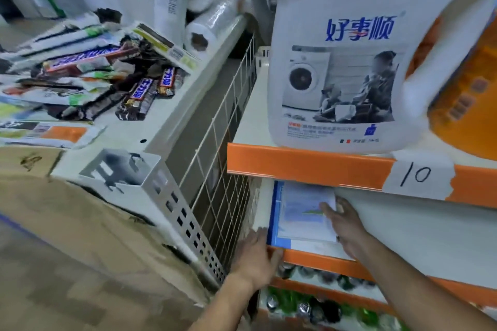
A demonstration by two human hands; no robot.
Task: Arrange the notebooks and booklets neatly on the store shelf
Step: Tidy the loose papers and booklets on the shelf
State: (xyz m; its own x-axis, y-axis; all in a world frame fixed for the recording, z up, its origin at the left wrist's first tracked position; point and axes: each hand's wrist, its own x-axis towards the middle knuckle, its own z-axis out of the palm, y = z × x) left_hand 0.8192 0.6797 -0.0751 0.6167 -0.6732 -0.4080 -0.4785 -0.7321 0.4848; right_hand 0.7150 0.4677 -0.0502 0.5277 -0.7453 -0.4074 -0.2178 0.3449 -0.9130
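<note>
Two risks: the right hand (344, 226) presses flat-fingered on the top white booklet (304, 209), so a push could skew it off the blue notebook (273, 215) underneath, or drag it over the shelf (317, 256) lip onto the cans (304, 309) below. Left hand (258, 252) rests open on the lip's left corner, holding nothing. The stack sits far left on the shelf, thin, with a blue border showing at left and front.

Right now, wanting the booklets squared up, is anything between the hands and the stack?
Nothing visible: the right hand rests on the top booklet, and the left hand is at the corner of the blue notebook.
</note>
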